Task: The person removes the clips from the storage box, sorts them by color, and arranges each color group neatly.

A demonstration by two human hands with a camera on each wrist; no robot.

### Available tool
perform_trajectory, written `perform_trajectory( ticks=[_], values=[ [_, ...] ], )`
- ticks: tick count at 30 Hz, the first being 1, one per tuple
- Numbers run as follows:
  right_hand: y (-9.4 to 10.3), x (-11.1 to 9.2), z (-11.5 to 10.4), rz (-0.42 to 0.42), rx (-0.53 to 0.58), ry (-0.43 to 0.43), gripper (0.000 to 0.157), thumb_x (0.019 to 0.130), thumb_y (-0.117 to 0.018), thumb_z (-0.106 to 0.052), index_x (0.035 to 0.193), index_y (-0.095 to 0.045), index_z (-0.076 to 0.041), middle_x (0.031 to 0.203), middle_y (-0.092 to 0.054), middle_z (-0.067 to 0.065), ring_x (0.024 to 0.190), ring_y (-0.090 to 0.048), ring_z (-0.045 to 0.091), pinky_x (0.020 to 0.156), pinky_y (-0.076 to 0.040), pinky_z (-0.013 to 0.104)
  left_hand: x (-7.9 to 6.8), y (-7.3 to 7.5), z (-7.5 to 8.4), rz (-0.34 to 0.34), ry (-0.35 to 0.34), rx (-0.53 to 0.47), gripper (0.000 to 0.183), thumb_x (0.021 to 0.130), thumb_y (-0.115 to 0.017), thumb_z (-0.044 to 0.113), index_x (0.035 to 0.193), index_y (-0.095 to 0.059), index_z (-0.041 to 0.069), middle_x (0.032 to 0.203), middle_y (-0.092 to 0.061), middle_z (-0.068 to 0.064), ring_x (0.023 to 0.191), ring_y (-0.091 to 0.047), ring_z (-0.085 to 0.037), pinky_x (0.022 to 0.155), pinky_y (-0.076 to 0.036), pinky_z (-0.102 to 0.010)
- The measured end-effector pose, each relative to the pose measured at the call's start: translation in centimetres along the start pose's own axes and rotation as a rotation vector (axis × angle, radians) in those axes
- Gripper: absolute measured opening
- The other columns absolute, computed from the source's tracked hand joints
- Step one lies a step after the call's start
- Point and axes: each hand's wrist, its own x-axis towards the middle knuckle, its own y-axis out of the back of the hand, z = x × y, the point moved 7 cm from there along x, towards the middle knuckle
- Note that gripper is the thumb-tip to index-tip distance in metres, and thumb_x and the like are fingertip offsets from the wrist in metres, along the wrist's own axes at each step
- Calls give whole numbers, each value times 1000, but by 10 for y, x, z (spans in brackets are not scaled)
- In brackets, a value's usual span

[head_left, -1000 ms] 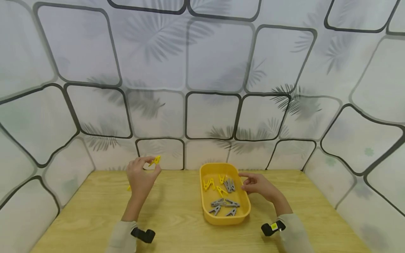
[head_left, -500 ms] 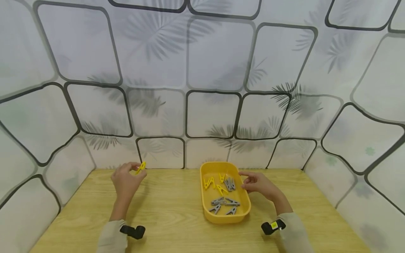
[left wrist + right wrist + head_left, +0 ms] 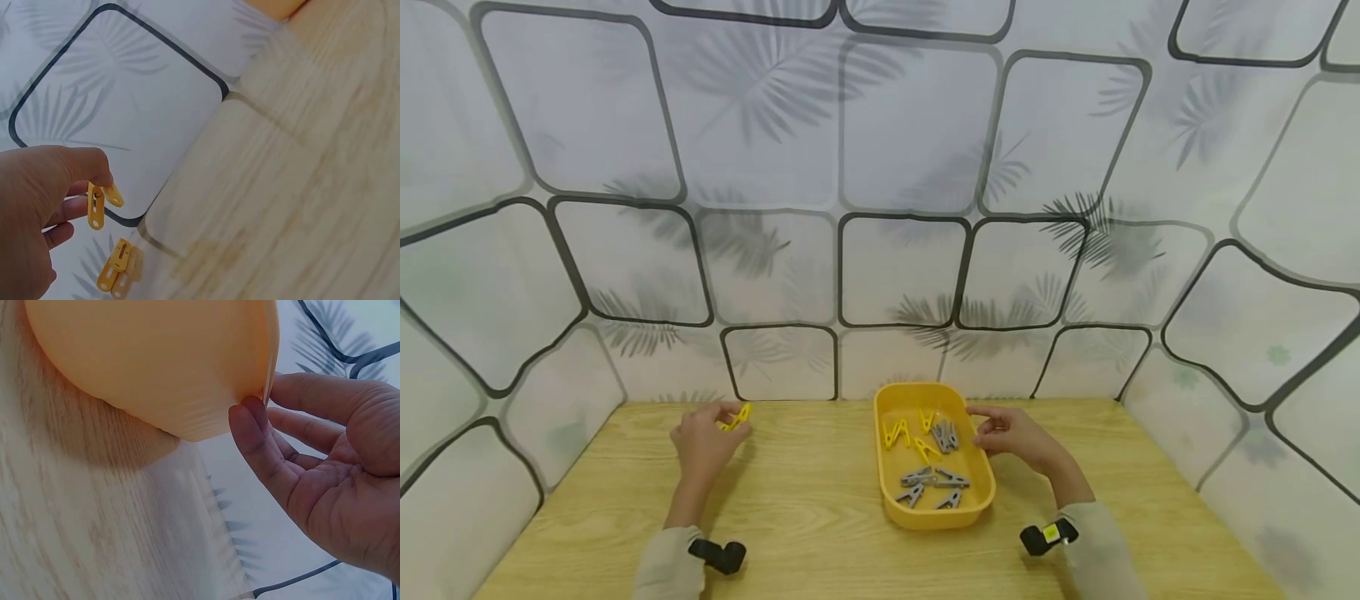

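Note:
My left hand pinches a yellow clothespin between thumb and index finger, low over the back left of the table. In the left wrist view, a second yellow clothespin lies on the table just below the held clothespin; my hand hides it in the head view. My right hand holds the right rim of a yellow plastic tray, thumb and fingertips at the edge. Inside the tray, several yellow clothespins lie towards the back, and several grey clothespins mostly towards the front.
The wood-grain table reaches back to a patterned curtain, which also closes off both sides. A black wrist camera sits on the left sleeve, another black wrist camera on the right.
My left hand has moved left and down towards the table with the yellow clothespin in its fingers. My right hand and the tray have stayed in place.

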Motion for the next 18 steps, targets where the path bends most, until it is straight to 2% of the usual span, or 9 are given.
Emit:
perform_trajectory(
  ticks=[8, 18],
  values=[
    [1, 1, -1, -3, -9, -1, 67, 95, -69, -9, 152, -38, 7, 101, -64, 15, 86, -65, 15, 79, -61, 34, -3, -5, -6, -54, 56, 23, 30, 85, -76, 21, 110, -72, 5, 102, -70, -18, 104, -53, -42, 96, -28, -64],
    [2, 3, 1, -6, -2, -5, 68, 95, -70, -10, 152, -38, 7, 101, -64, 14, 86, -65, 15, 80, -61, 35, -7, -8, -10, -85, 92, 97, 32, 85, -75, 23, 110, -72, 4, 100, -71, -18, 102, -54, -43, 96, -27, -66]
  ],
)
